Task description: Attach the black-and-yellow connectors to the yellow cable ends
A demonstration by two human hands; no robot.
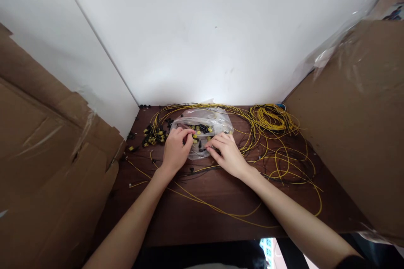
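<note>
A clear plastic bag (217, 114) lies with its mouth spread apart on the dark brown table. Small yellow and black connectors (198, 130) show inside it. At the bag's left edge, the fingers of my left hand (177, 148) are closed on the plastic. My right hand (227, 154) grips the bag's right side, its thumb and fingertips bent close together near a small black piece. Part of the bag is hidden under both hands. Left of it lies a cluster of black and yellow connectors (154, 136) on wire ends.
Yellow and black wires (202, 105) arc behind the bag. A coil of yellow wire (271, 117) sits at the back right, with loose loops (284, 164) in front. Cardboard (47, 168) flanks the left, a large carton (353, 105) the right. A white wall (202, 42) stands behind.
</note>
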